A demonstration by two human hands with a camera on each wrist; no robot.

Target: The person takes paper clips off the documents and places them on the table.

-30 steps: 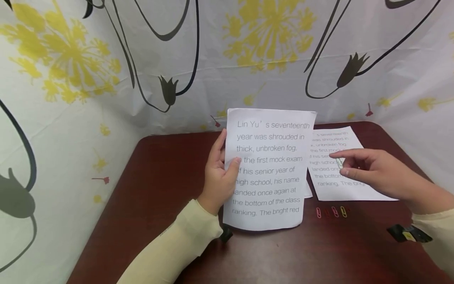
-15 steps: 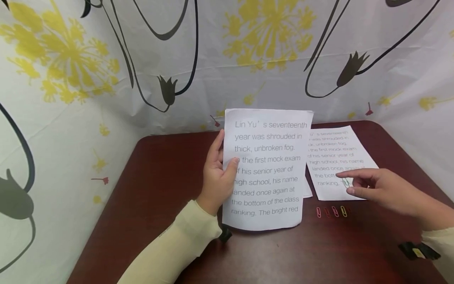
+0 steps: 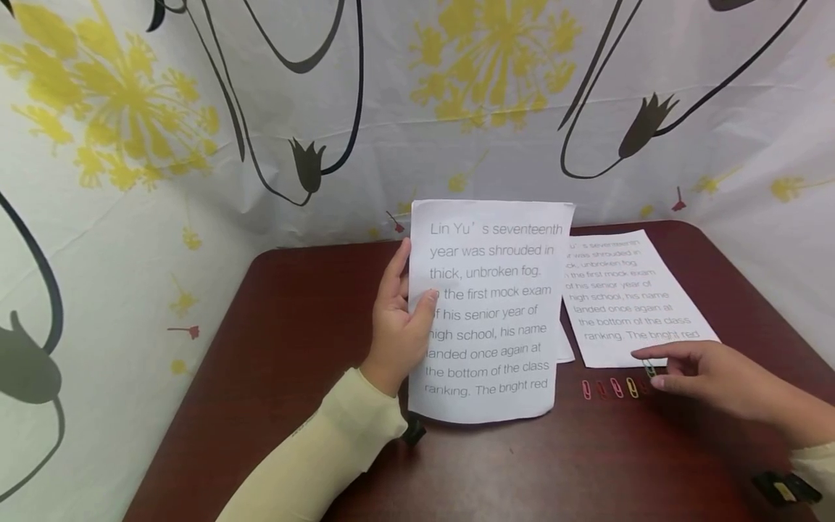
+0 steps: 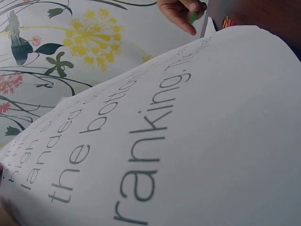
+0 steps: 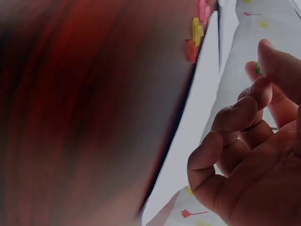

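Note:
My left hand (image 3: pixel 399 333) grips a printed white paper (image 3: pixel 492 312) by its left edge, thumb on the front, other fingers mostly hidden behind. The paper stands tilted up over the table, its lower edge slightly curved. In the left wrist view, that paper (image 4: pixel 216 132) fills most of the picture. Between thumb and index finger, my right hand (image 3: pixel 724 377) pinches a green paper clip (image 3: pixel 649 368) close to the near edge of a second printed sheet (image 3: pixel 626 304). The clip (image 5: pixel 258 68) barely shows between the fingers in the right wrist view.
A row of paper clips lies on the dark red table (image 3: pixel 509 478), among them a pink clip (image 3: pixel 586 390) and a yellow clip (image 3: pixel 631 388). Another white sheet (image 3: pixel 566 348) peeks out behind the held paper. A patterned cloth (image 3: pixel 404 109) hangs around the table's back and sides.
My right hand has come down and toward me with the green paper clip, from over the second sheet to beside the clip row. The held paper has shifted slightly left.

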